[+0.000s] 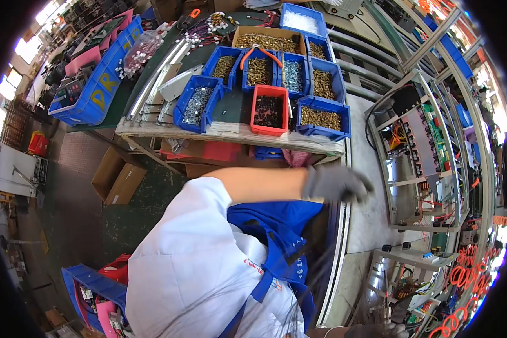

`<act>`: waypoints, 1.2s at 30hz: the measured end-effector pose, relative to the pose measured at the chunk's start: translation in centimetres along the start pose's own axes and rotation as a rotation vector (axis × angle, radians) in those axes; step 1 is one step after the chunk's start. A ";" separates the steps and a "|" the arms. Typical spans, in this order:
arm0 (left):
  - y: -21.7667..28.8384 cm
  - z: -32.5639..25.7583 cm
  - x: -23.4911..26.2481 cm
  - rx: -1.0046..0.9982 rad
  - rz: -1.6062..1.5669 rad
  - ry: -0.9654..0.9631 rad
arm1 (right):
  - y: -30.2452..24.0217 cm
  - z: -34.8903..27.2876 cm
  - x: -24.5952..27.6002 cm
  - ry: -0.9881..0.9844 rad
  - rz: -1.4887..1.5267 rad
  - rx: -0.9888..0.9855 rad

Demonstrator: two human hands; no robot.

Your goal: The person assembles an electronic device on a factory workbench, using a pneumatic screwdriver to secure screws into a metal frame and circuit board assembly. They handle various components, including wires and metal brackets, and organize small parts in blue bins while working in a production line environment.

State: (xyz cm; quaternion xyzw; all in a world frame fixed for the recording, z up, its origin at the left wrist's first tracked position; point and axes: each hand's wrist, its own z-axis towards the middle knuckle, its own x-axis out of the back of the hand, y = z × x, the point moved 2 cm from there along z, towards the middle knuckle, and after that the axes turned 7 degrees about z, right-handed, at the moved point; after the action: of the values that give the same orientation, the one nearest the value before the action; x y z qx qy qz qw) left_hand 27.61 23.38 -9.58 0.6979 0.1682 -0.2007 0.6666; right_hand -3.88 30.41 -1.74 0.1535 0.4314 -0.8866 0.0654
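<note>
My left arm reaches across to the right, and my left hand point(338, 185) wears a grey glove smeared by motion. It hangs over the edge of the pale conveyor surface point(366, 217), short of a metal-framed electrical unit point(417, 149) with green circuit boards and wiring. Whether its fingers hold anything does not show. At the bottom edge, my right hand point(386, 330) is dark and partly cut off, beside a second metal-framed unit point(414, 258). Its fingers are too unclear to read.
A workbench point(231, 130) carries blue bins of screws point(320, 118), a red bin of dark screws point(269, 110) and orange-handled pliers point(259, 52). Metal rollers point(366, 70) run behind. Orange coiled hoses point(465, 276) hang at right. A cardboard box point(118, 174) stands on the floor.
</note>
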 end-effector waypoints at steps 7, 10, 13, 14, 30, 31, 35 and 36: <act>-8.5 3.0 -16.2 0.487 -0.332 -0.576 | -4.4 3.8 2.5 0.111 0.108 0.201; -8.4 3.9 -19.4 0.568 -0.282 -0.566 | -6.9 5.2 3.0 0.115 0.211 0.354; -6.9 4.0 -21.6 0.650 -0.271 -0.596 | -7.5 6.5 3.8 0.098 0.259 0.451; -6.9 4.0 -22.6 0.685 -0.247 -0.590 | -7.5 6.7 4.4 0.096 0.251 0.476; -8.5 5.6 -29.0 0.710 -0.352 -0.574 | -9.1 9.8 8.4 0.243 0.012 0.569; -8.6 6.0 -28.9 0.727 -0.434 -0.591 | -9.1 10.7 7.7 0.263 -0.019 0.598; -9.2 7.5 -28.8 0.740 -0.554 -0.549 | -8.5 12.0 8.6 0.070 0.032 0.496; -9.2 7.8 -28.9 0.731 -0.531 -0.510 | -8.3 12.4 8.4 0.083 0.017 0.510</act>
State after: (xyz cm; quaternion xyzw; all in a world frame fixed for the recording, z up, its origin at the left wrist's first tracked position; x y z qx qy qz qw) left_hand -2.38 17.05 -3.22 0.7472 0.0906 -0.5725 0.3253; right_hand -16.53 25.94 8.92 0.2050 0.1950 -0.9590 0.0141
